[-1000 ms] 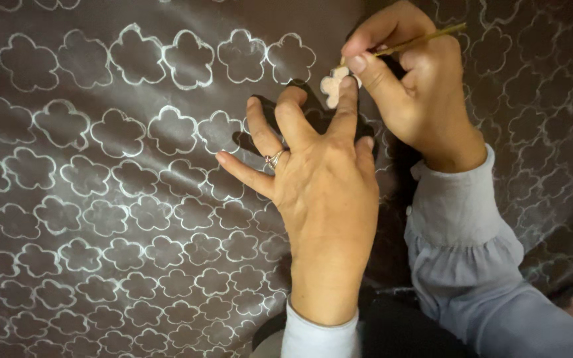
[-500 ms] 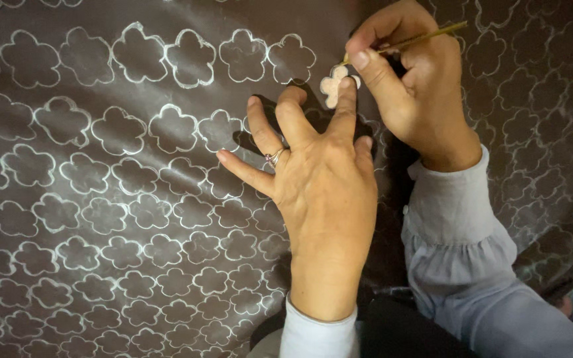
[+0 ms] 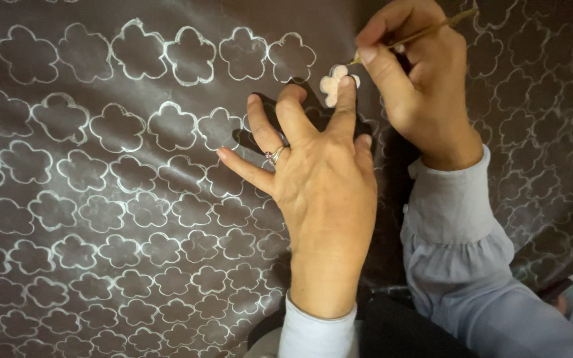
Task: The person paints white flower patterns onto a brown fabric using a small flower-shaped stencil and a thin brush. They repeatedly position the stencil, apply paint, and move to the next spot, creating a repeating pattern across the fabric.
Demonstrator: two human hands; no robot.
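Two hands showing, both mine: left hand (image 3: 323, 192) and right hand (image 3: 419, 79). One ring (image 3: 275, 156) is sitting on the left hand. One thin wooden stick (image 3: 426, 32) is riding in my right grip. One small pale flower-shaped template (image 3: 331, 85) is lying under one left fingertip. One dark fabric sheet (image 3: 67, 311) is filling the view. White flower outlines (image 3: 139, 50) are running in rows across it, too many to count exactly; several dozen are showing. Two pale sleeves are showing, one per arm.
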